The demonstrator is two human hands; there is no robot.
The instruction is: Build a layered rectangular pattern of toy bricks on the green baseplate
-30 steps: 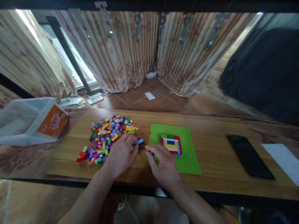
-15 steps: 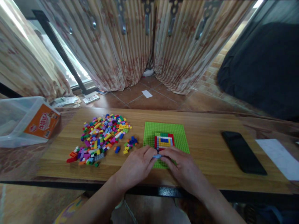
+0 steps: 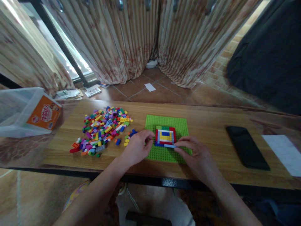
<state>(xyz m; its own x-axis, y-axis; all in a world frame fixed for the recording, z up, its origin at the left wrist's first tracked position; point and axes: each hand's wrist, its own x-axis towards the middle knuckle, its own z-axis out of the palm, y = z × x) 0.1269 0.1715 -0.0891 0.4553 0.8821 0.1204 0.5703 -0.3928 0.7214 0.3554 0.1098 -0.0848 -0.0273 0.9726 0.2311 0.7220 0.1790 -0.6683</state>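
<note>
On the green baseplate (image 3: 169, 157) sits a square of building bricks (image 3: 165, 137) in nested red, white, grey, yellow and blue rings. A dark blue brick (image 3: 160, 145) lies along its near edge. To the right of that, my right hand (image 3: 198, 153) pinches a pale blue brick (image 3: 169, 146) by its right end, at the square's near right corner; whether it is pressed down I cannot tell. My left hand (image 3: 137, 147) is just left of the square, over the plate's left edge, fingers curled but apart with nothing visible between them.
A big heap of mixed bricks (image 3: 105, 128) covers the table's left side. A few loose bricks (image 3: 128, 138) lie partly behind my left hand. At the right are a black phone (image 3: 248, 147) and a white paper sheet (image 3: 282, 152). A clear plastic tub (image 3: 18, 110) stands far left.
My hands were together over the pale blue brick at the square's near side. The left hand has let go and moved left; the right keeps the brick, now at the near right corner.
</note>
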